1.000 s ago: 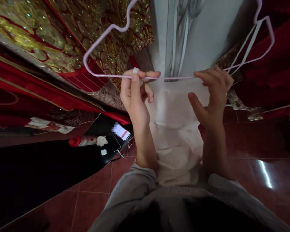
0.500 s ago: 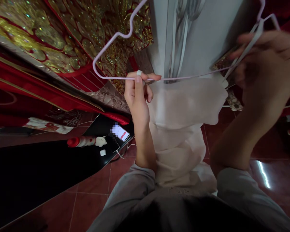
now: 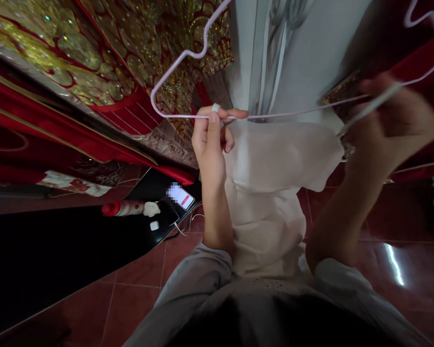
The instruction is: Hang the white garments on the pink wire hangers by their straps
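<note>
A thin pale pink wire hanger (image 3: 173, 62) is held up in front of me. My left hand (image 3: 211, 140) pinches its bottom bar, with a white band on one finger. A sheer cream garment (image 3: 271, 193) hangs from the bar down to my lap. My right hand (image 3: 390, 125) is raised at the hanger's right end and smeared by motion; its fingers close round a white strap (image 3: 374, 102) of the garment next to the hanger wire.
Red and gold embroidered garments (image 3: 94, 62) hang at the left, dark red fabric (image 3: 419, 62) at the right, a grey wall (image 3: 304, 48) between. A black table (image 3: 58, 250) holds a phone (image 3: 179, 196), a red-capped bottle (image 3: 125, 208) and a small white charger (image 3: 154, 225). Red floor tiles (image 3: 401, 231) lie below.
My right hand left the middle of the bottom bar and rose to the hanger's right end, taking the strap. The hanger shifted right and up. My left hand kept its pinch.
</note>
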`<action>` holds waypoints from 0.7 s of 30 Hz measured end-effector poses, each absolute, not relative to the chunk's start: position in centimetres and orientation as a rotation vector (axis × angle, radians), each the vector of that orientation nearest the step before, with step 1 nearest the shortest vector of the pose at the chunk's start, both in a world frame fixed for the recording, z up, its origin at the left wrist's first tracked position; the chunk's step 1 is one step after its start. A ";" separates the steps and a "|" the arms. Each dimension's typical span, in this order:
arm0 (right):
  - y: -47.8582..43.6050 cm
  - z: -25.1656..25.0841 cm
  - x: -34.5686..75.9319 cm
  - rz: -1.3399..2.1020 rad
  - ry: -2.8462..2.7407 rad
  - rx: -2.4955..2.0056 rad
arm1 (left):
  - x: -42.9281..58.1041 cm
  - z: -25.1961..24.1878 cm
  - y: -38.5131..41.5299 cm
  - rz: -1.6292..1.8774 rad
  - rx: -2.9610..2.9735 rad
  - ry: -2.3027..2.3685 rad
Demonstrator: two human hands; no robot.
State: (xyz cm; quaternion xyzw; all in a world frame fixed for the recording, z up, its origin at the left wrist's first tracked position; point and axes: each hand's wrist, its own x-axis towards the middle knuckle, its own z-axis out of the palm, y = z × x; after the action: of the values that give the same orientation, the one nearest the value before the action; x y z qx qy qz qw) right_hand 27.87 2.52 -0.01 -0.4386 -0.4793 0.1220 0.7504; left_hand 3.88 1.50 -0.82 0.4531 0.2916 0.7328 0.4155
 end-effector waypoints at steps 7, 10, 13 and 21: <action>1.7 -1.0 24.9 0.265 -1.384 -0.924 | 0.6 -1.2 1.4 2.104 0.909 0.849; 1.3 -0.6 25.7 0.256 -1.392 -0.951 | -2.5 -1.1 2.0 2.289 0.819 0.967; 1.4 -0.7 26.1 0.284 -1.442 -0.985 | -4.5 0.3 2.8 2.320 0.996 0.925; 2.0 -1.8 25.6 0.270 -1.473 -0.952 | -3.7 6.9 3.9 1.743 1.289 1.326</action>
State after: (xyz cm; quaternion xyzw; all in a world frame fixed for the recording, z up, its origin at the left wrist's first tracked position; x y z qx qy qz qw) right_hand 25.64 1.95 -1.81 -0.4158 -0.6438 0.1182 0.6315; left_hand -3.72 3.95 6.88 0.4845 0.4984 0.6552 0.2959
